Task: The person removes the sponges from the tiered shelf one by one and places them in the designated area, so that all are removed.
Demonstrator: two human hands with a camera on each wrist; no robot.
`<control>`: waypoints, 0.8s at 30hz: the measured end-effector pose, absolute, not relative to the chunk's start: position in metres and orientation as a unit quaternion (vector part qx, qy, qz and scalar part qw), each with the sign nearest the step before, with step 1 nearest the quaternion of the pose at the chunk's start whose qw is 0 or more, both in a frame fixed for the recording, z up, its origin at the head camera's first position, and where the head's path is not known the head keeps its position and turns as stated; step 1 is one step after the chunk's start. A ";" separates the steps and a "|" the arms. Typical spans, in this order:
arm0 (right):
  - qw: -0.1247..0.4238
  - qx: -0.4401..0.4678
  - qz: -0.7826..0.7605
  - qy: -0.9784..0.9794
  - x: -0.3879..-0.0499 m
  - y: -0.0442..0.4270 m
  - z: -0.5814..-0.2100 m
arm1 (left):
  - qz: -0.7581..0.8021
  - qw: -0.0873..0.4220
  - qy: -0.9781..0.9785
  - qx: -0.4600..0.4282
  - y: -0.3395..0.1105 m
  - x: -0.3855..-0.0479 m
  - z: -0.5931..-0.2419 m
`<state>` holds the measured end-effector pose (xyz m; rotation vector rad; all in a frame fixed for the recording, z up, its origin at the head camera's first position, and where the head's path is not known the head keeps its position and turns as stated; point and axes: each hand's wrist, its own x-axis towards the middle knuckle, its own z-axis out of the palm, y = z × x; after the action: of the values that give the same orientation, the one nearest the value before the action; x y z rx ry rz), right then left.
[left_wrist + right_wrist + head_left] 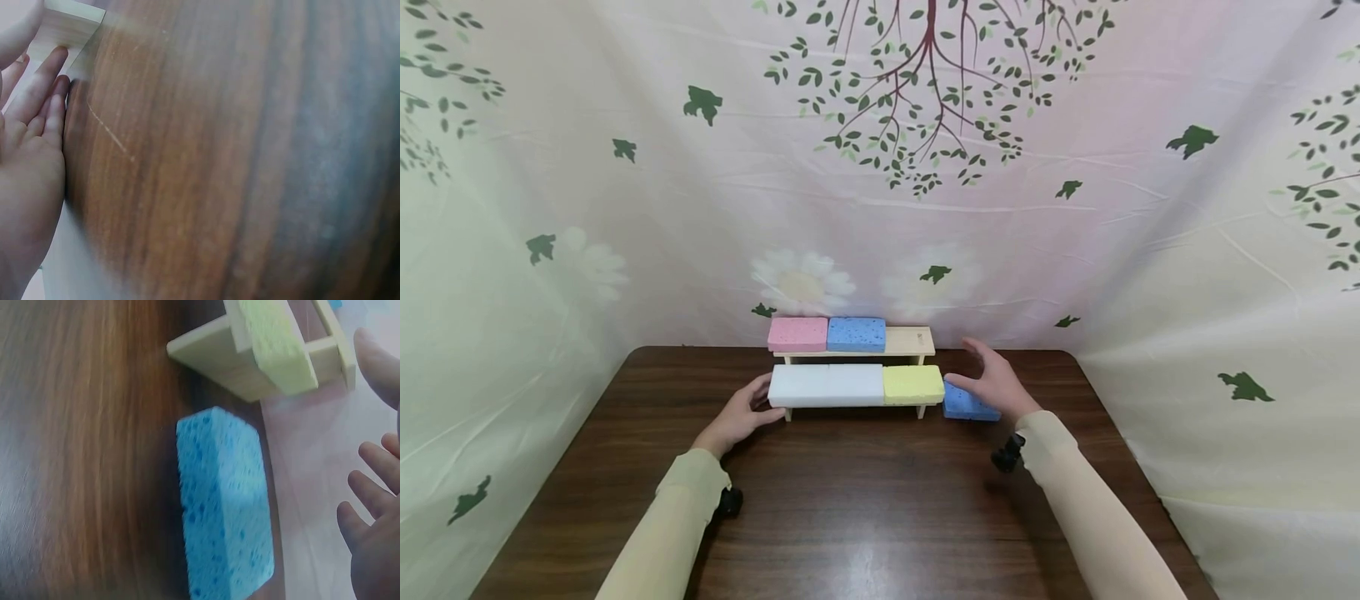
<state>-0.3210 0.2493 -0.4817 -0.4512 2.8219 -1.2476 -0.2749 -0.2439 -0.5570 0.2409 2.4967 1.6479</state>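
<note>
A small two-step wooden rack [910, 340] bears sponges. On its upper step lie a pink sponge [797, 334] and a blue sponge [856, 334]; on the lower one, two white blocks [826, 386] and a yellow sponge [913, 384] [275, 344]. My left hand [741, 414] [31, 150] is at the rack's left end beside the white blocks, fingers extended; whether it touches them I cannot tell. My right hand [996, 382] [381, 512], fingers spread and holding nothing, is over another blue sponge [967, 403] [228, 500] on the table, right of the rack.
The brown wooden table [850, 500] extends in front of the rack. Behind it hangs a pale cloth [865, 225] printed with leaves and flowers, with more cloth along both sides.
</note>
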 end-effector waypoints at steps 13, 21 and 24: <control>0.007 -0.155 -0.399 0.904 -0.323 0.211 -0.463 | 0.540 0.071 0.835 0.082 -0.246 -0.277 -0.561; -0.003 -0.179 -0.398 0.900 -0.328 0.185 -0.452 | 0.547 0.072 0.831 0.077 -0.245 -0.276 -0.559; 0.003 -0.193 -0.398 0.897 -0.330 0.177 -0.449 | 0.549 0.073 0.829 0.075 -0.245 -0.275 -0.559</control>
<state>-0.3304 0.1768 -0.4493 -0.6049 2.8117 -1.2469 -0.2751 -0.2448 -0.5588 0.2255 2.4917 1.6483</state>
